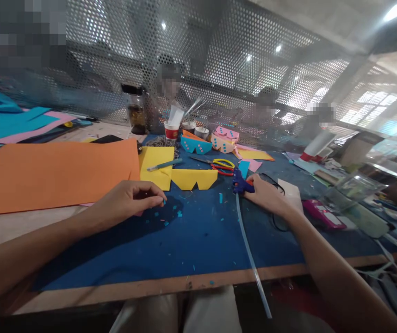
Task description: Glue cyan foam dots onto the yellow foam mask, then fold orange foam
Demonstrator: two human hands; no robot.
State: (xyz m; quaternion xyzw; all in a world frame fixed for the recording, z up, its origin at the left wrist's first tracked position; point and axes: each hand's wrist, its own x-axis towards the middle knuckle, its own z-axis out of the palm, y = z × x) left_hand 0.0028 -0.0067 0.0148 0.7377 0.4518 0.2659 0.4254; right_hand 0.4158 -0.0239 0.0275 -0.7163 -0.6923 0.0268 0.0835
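Pinched between the thumb and fingertips of my left hand (138,198) is a small blue paper piece (164,201), held over the blue mat (198,245). More blue scraps (179,213) lie scattered beneath it. My right hand (264,192) grips a dark blue glue gun (240,183), and a long clear glue stick (249,249) trails from it past the table edge. Between the hands lies a yellow paper cutout (195,179) shaped like glasses. Behind it are scissors (223,165) with yellow and red handles. A craft knife (164,165) rests on a yellow sheet (157,155).
A large orange sheet (56,173) covers the left side. Decorated blue (195,144) and pink cutouts (226,134) stand at the back near paper cups (171,130) and a jar (136,111). To the right are a magenta device (323,215) and a clear box (356,187). Perforated metal panel (215,60) rises behind.
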